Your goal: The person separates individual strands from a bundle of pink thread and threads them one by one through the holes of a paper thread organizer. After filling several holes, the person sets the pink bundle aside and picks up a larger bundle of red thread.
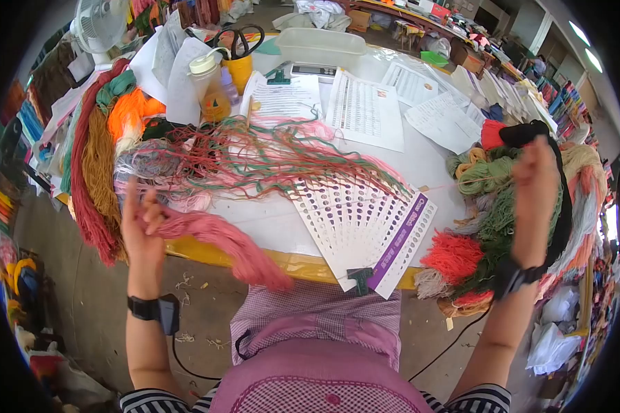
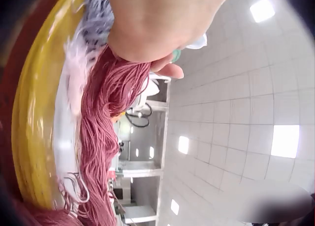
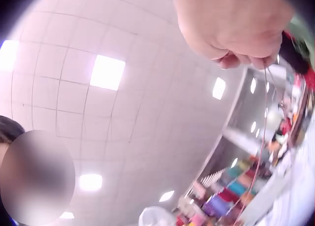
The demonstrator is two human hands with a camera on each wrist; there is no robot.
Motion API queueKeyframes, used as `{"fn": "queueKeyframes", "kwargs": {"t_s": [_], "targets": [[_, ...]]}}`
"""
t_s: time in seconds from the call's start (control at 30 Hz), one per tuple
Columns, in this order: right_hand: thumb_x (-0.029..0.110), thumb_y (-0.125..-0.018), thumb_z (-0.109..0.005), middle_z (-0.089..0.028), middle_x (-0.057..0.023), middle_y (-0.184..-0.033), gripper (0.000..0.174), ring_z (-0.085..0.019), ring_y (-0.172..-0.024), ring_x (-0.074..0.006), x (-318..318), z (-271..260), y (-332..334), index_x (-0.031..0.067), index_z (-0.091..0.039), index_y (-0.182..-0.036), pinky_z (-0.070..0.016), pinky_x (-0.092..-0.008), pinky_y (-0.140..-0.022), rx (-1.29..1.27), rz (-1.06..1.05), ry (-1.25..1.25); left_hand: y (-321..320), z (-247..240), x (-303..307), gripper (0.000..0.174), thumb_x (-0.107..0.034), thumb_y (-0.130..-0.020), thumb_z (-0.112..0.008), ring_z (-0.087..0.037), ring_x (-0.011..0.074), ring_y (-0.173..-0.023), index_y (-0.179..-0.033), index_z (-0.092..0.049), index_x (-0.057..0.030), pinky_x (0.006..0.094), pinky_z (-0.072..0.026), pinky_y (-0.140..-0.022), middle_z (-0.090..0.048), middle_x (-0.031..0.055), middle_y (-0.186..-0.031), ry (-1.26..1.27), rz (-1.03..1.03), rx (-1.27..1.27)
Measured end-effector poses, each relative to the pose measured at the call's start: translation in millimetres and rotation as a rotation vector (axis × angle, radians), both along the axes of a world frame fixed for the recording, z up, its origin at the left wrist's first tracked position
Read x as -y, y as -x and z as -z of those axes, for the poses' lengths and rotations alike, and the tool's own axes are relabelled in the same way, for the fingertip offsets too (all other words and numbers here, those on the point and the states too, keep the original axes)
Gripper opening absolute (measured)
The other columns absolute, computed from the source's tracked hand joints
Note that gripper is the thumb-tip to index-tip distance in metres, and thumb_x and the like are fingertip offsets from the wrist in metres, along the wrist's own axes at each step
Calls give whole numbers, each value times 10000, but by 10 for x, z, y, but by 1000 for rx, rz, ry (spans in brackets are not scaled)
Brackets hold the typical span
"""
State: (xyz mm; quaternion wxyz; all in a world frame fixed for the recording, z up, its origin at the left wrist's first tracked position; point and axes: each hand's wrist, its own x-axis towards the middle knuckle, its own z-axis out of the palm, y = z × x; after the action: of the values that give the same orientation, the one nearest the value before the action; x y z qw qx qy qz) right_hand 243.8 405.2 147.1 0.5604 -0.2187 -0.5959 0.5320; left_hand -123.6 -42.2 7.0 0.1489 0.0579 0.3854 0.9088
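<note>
A pink yarn skein [image 1: 220, 241] hangs from my left hand [image 1: 143, 230], whose fingers grip it near one end. In the left wrist view, the same skein drops in a thick bundle below the hand. My right hand [image 1: 536, 182], blurred, is raised over the yarn heap at the right. Its curled fingers pinch a thin pink strand [image 3: 266, 98], drawn taut across the table towards the left hand. Beneath the strand lie tangled red, green and pink yarns [image 1: 289, 155] and a fanned shade card [image 1: 351, 227] with a purple strip.
Piled skeins [image 1: 486, 213] cover the table's right end; more skeins [image 1: 93, 172] drape off the left. Behind stand a bottle [image 1: 210, 93], a yellow cup [image 1: 240, 71] with scissors, a scale [image 1: 313, 70] and a plastic tub [image 1: 320, 47]. Printed sheets [image 1: 365, 110] lie mid-table.
</note>
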Motion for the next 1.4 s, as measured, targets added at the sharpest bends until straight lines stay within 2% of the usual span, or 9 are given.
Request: {"fn": "queueKeyframes", "kwargs": {"t_s": [0.17,0.3,0.37,0.47,0.6,1.03,1.13,1.33,1.4], "targets": [[240,-911,-640,-612,5,-783,210,-526,-688,-64,-737,-441,-539,37,-688,-937,-418,-212,-635,186,633,-643,-130,-361,128,477,-263,-996,-468,-388,6,-548,-1447,-353,-157,118,-269,-370,-630,41,-939,121,-189,-222],[119,-927,-588,-671,-66,-991,153,-605,-890,-118,-3,67,439,39,-683,-1017,-463,-243,-827,539,342,-553,-479,-403,-352,218,-234,-941,-539,-365,15,-447,-1055,-659,-92,172,-242,-367,-625,-8,-831,436,184,-157],[36,-920,-539,-677,-55,-974,148,-627,-866,-158,322,704,899,23,-678,-967,-485,-263,-795,387,-218,-652,-741,-339,-627,215,-213,-927,-544,-445,29,-467,-970,-697,-67,180,-320,-418,-663,3,-871,745,412,-348],[79,-892,-591,-678,-43,-891,96,-610,-780,-135,1052,1177,1291,43,-661,-947,-473,-267,-706,663,-515,-432,-874,63,-1139,220,-216,-925,-549,-637,247,-837,-1024,-696,-86,338,-512,-704,-646,95,-1161,833,335,-1214],[85,-921,-564,-677,-40,-827,83,-549,-666,-68,1271,1451,1439,21,-603,-957,-443,-215,-624,701,-778,-84,-1095,244,-1262,300,-234,-941,-513,-591,297,-996,-1195,-632,-129,392,-471,-846,-556,109,-1271,1089,476,-1378],[126,-850,-652,-664,-32,-756,105,-587,-619,-93,1332,1484,1509,28,-669,-884,-467,-247,-572,883,-678,-40,-1052,169,-1216,354,-220,-961,-485,-641,273,-821,-1283,-553,-90,355,-516,-682,-628,126,-1106,1155,350,-1638],[136,-819,-668,-673,-64,-771,114,-616,-625,-143,1357,1559,1570,33,-670,-867,-478,-287,-579,871,-648,-196,-1048,93,-1166,355,-239,-972,-507,-601,92,-553,-1219,-572,8,189,-406,-400,-680,117,-990,844,789,14],[111,-816,-661,-620,-33,-715,77,-573,-614,-65,1363,1702,1637,41,-657,-845,-461,-245,-558,847,-592,-543,-1076,149,-1291,307,-229,-938,-581,-587,76,-541,-1146,-620,-7,179,-371,-387,-679,111,-976,555,790,228],[153,-759,-690,-643,-79,-753,159,-624,-662,-179,1394,1653,1598,41,-641,-861,-482,-300,-609,829,-631,-551,-1049,155,-1324,301,-226,-932,-594,-572,66,-524,-1141,-622,-12,174,-361,-381,-678,109,-970,574,780,173]]}}
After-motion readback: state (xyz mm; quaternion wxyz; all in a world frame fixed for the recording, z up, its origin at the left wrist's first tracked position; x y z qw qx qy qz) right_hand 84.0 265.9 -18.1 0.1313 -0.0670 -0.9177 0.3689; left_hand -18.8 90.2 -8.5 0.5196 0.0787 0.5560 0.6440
